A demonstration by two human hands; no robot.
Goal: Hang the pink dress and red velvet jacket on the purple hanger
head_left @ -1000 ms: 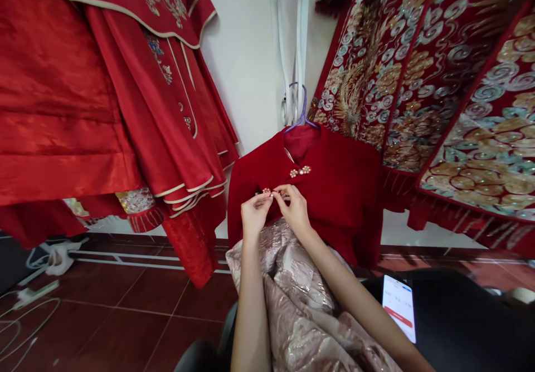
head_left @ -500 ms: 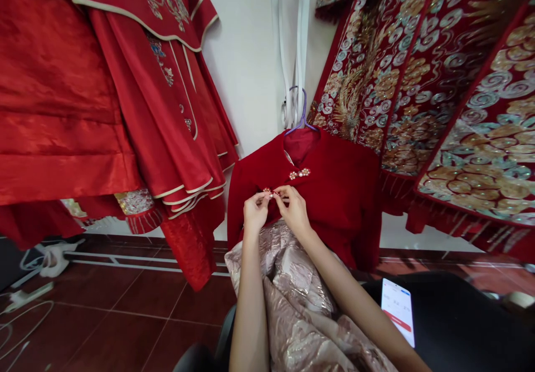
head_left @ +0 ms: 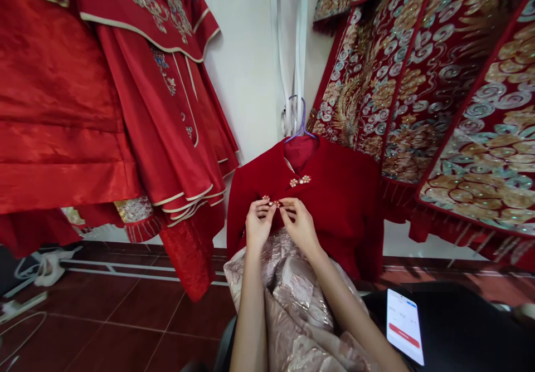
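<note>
the lower beaded fastener (head_left: 275, 204) sits on the front of the red jacket (head_left: 343, 207), below the upper fastener (head_left: 301, 181). caution: the small beaded parts may slip from the fingertips, as little surface is available to hold; uneven pull between the hands may strain the fastener's attachment or shift the jacket on its purple hanger (head_left: 302, 131). grip: the left hand (head_left: 258, 225) appears closed, thumb and fingers pinching one side of the lower fastener; the right hand (head_left: 301, 227) pinches the other end. exact fingertip contact is too small to tell. shiny pale fabric (head_left: 292, 297) lies between the forearms; a phone (head_left: 404, 324) rests beyond the right forearm.
</note>
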